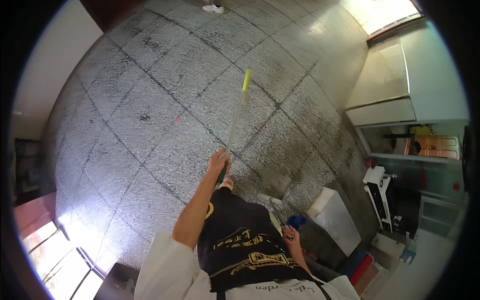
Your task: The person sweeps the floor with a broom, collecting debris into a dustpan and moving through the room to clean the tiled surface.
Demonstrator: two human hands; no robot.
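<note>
My left hand point(218, 161) is closed around the dark green handle of a long, thin tool point(236, 120). Its pale shaft reaches forward over the tiled floor and ends in a yellow-green sleeve; its exact kind is unclear. Low at the right, beside the black apron point(240, 232), my right hand point(290, 237) grips a thin metal handle point(277, 213). That handle appears to lead to a flat grey dustpan-like plate point(275, 184) near the floor. A blue object point(296, 222) lies just beyond this hand, partly hidden.
A pale box-like block point(335, 221) stands on the floor at the right. Past it are a white and black stand point(378, 195), a cardboard box point(388, 245) and glass-fronted cabinets point(438, 176). A white shoe point(213, 8) shows at the far top edge.
</note>
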